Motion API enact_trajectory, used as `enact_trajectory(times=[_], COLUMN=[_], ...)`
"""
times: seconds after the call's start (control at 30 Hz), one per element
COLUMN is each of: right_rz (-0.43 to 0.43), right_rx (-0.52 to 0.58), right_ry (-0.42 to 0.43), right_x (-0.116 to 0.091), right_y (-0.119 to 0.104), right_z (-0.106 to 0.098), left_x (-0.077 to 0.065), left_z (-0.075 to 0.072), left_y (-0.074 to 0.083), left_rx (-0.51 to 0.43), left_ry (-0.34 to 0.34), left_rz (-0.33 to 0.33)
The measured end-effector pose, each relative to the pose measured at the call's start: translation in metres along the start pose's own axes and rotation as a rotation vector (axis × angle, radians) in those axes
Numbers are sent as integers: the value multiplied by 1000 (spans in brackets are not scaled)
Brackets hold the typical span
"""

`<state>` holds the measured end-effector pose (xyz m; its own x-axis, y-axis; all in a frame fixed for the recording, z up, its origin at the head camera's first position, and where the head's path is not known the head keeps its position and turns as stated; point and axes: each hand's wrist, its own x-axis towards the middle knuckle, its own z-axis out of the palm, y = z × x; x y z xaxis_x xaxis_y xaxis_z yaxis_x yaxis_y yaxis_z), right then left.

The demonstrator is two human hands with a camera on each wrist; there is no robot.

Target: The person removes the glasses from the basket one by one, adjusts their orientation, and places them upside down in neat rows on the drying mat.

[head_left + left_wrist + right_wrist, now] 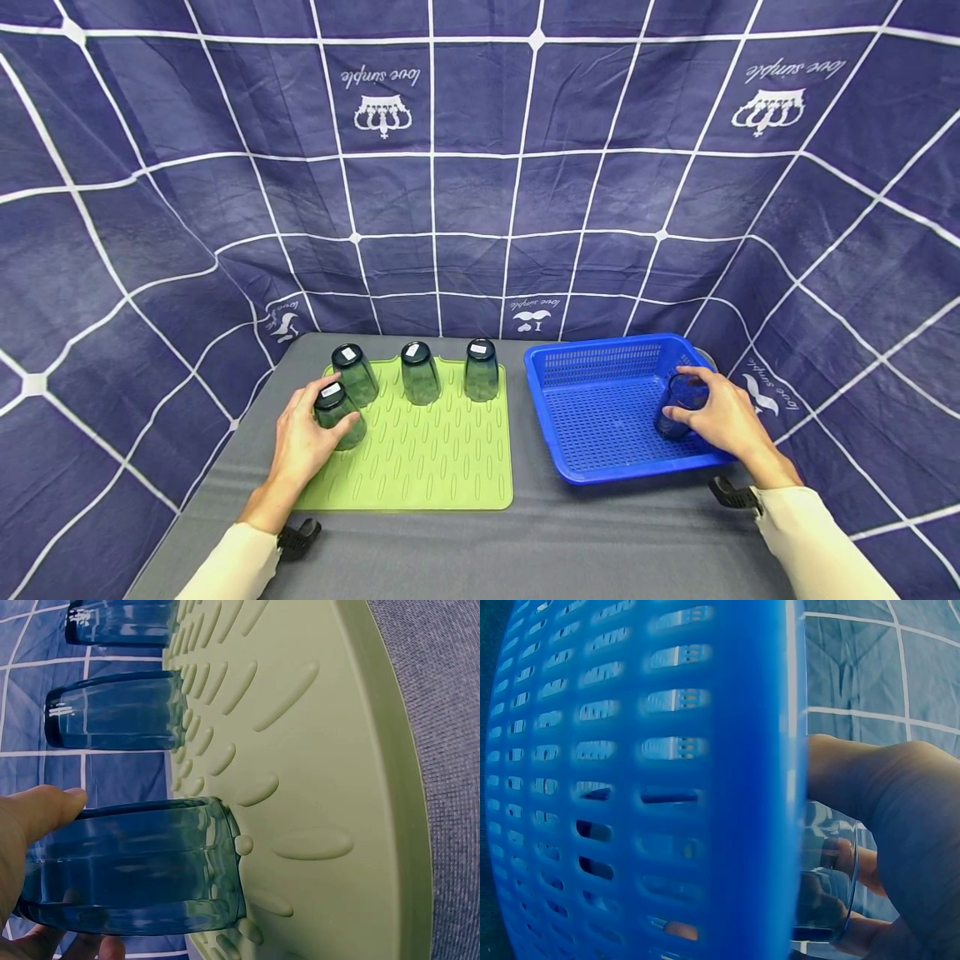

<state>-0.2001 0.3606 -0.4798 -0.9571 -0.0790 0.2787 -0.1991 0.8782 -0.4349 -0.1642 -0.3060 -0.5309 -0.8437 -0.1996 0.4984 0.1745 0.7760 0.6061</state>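
Note:
My left hand (303, 433) grips a dark tinted drinking glass (341, 421) that stands upside down on the green mat (420, 467), near its left edge. In the left wrist view, the thumb lies along one side of this glass (135, 870) and the fingertips along the other. My right hand (723, 417) holds another drinking glass (673, 425) inside the blue basket (600, 417), at its right side, with the open rim upward. In the right wrist view, the basket wall (757, 780) hides much of that glass (825, 900).
Three more upside-down glasses line the mat's back edge: a left one (355, 375), a middle one (420, 375) and a right one (481, 371). Grey cloth (450, 550) covers the table. A blue grid-patterned curtain (480, 200) encloses the back and sides.

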Motion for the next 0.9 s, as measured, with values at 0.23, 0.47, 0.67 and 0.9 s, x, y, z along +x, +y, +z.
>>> enact_trajectory(times=[0.23, 0.47, 0.67, 0.9], right_rz=[-4, 7, 19, 14], right_rx=[-1, -3, -8, -12], right_ry=[15, -1, -12, -8], right_x=[-2, -3, -3, -5], right_y=[0, -3, -6, -7], right_z=[1, 0, 0, -1], left_x=[-1, -2, -3, -4], left_z=[-1, -1, -1, 1], left_y=[0, 2, 2, 1], left_rx=[3, -4, 1, 5], left_ry=[5, 5, 3, -3], left_rz=[14, 18, 13, -1])
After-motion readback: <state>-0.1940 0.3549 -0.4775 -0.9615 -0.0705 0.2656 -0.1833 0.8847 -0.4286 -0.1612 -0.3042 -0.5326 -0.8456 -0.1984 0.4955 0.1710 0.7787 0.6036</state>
